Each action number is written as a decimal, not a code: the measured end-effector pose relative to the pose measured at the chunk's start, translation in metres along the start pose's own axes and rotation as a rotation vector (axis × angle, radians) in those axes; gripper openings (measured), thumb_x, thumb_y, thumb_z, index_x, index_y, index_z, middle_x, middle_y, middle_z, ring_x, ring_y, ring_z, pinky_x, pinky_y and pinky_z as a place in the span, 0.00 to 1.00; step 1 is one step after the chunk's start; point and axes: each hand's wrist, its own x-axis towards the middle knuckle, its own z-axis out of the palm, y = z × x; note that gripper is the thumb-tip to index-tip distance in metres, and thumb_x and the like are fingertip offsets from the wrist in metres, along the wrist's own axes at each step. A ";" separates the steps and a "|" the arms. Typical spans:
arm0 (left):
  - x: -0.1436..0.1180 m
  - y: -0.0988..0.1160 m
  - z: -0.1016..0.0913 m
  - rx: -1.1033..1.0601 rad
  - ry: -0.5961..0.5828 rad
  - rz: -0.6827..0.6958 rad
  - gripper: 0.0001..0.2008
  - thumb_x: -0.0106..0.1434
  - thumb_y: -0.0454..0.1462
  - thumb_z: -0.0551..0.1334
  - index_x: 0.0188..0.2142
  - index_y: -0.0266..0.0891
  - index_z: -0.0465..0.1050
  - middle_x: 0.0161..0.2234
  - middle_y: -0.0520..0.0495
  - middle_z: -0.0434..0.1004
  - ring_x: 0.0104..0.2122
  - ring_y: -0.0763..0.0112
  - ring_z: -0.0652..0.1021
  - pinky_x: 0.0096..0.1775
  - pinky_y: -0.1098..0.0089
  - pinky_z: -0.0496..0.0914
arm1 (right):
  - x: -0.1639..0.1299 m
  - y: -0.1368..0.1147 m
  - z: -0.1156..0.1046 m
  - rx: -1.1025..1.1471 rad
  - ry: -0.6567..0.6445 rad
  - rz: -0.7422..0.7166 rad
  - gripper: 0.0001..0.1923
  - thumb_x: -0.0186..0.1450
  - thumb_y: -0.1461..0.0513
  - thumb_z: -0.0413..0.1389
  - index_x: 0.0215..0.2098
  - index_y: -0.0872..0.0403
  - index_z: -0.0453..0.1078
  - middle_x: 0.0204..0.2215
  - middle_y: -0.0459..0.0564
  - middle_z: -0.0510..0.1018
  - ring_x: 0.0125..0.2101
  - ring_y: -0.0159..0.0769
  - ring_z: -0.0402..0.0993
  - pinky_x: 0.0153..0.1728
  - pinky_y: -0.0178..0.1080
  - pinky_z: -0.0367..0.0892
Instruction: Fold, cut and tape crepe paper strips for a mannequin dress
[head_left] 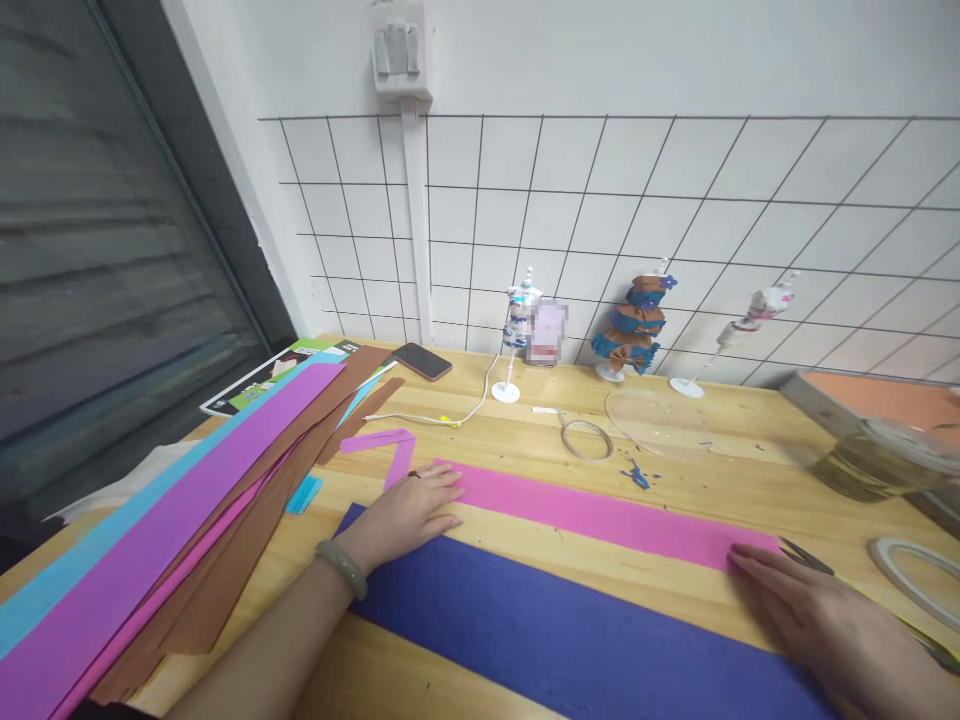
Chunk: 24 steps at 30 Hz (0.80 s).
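A long pink paper strip (592, 508) lies flat across the wooden table. My left hand (411, 508) rests on its left end with the fingers stretched out flat. At the other end, my right hand (817, 600) touches the strip's corner, its fingers extended and close together. Nearer to me is a wide dark blue paper strip (525, 630), partly under my left wrist and running behind my right hand. Dark-tipped scissors (806, 557) lie beside my right hand, mostly hidden by it. A narrow folded pink strip (401, 455) sits just beyond my left hand.
Long blue, purple and brown paper strips (195, 500) are piled at the left. A phone (422, 361), small dress-form stands (517, 330) and a tape roll (587, 439) are farther back. At the right are a large tape roll (885, 460) and a white ring (892, 575).
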 end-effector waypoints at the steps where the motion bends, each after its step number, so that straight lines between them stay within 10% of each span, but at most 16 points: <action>1: 0.000 0.000 0.000 0.003 0.001 0.000 0.20 0.64 0.44 0.54 0.53 0.40 0.66 0.56 0.45 0.65 0.58 0.62 0.61 0.58 0.61 0.56 | 0.005 0.000 -0.005 0.007 -0.049 -0.005 0.15 0.63 0.58 0.48 0.40 0.47 0.76 0.41 0.44 0.79 0.38 0.37 0.77 0.37 0.34 0.72; 6: 0.001 0.001 -0.001 0.012 -0.006 0.005 0.20 0.64 0.44 0.54 0.52 0.39 0.67 0.55 0.44 0.65 0.58 0.62 0.62 0.58 0.61 0.56 | 0.037 0.006 -0.019 0.061 -0.290 0.048 0.16 0.64 0.58 0.46 0.42 0.46 0.74 0.42 0.46 0.78 0.39 0.39 0.76 0.34 0.35 0.72; 16: 0.001 0.005 -0.007 0.010 -0.011 -0.007 0.19 0.64 0.44 0.55 0.51 0.39 0.68 0.55 0.44 0.66 0.58 0.62 0.62 0.58 0.61 0.56 | 0.138 -0.056 0.006 0.091 -0.091 -0.215 0.16 0.66 0.60 0.44 0.38 0.53 0.73 0.37 0.53 0.79 0.37 0.38 0.74 0.39 0.40 0.67; 24: -0.001 0.003 -0.004 -0.024 0.032 0.003 0.18 0.62 0.44 0.57 0.49 0.38 0.70 0.55 0.42 0.66 0.57 0.62 0.63 0.59 0.62 0.55 | 0.179 -0.105 0.044 -0.022 -0.068 -0.116 0.18 0.67 0.57 0.43 0.28 0.54 0.71 0.28 0.54 0.77 0.33 0.40 0.71 0.33 0.40 0.59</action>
